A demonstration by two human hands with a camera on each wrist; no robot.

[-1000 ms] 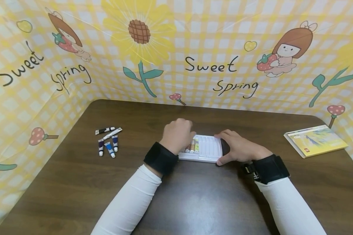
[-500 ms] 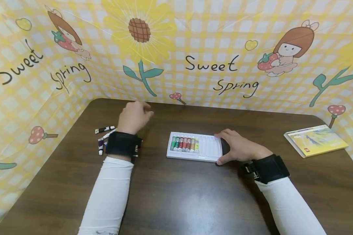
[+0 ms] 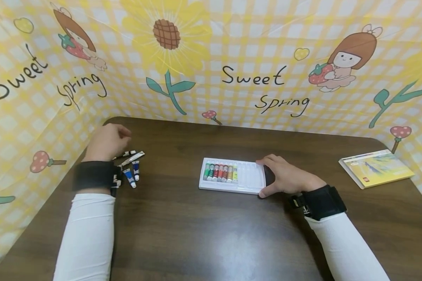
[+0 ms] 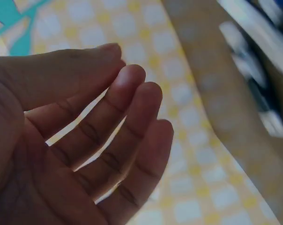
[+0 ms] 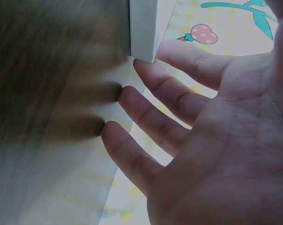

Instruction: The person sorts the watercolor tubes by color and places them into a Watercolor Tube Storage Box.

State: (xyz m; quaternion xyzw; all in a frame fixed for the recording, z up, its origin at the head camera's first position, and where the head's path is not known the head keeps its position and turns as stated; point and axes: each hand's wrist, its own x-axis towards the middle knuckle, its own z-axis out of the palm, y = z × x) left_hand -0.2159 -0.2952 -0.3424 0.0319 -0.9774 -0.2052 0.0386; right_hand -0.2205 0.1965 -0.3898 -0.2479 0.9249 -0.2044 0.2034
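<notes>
Brown table [image 3: 183, 226], checked cloth [image 3: 246, 27] behind. Left hand [image 3: 106, 142]: held nothing, fingers loosely bent, nearer the loose paint tubes [image 3: 129, 176], which lay just to its right, long axes at mixed angles. Right hand [image 3: 291, 175]: gripped the white tray [image 3: 228, 189] by its right end.

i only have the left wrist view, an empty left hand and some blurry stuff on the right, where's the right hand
Observer: The right hand holds the right end of a white tray, thumb at its near corner.
Operator: ok anything in that tray
Observer: Yes, a row of coloured tubes in its left part.
Operator: what's furthest right on the table
Observer: A flat yellow packet, beyond the right hand.
</notes>
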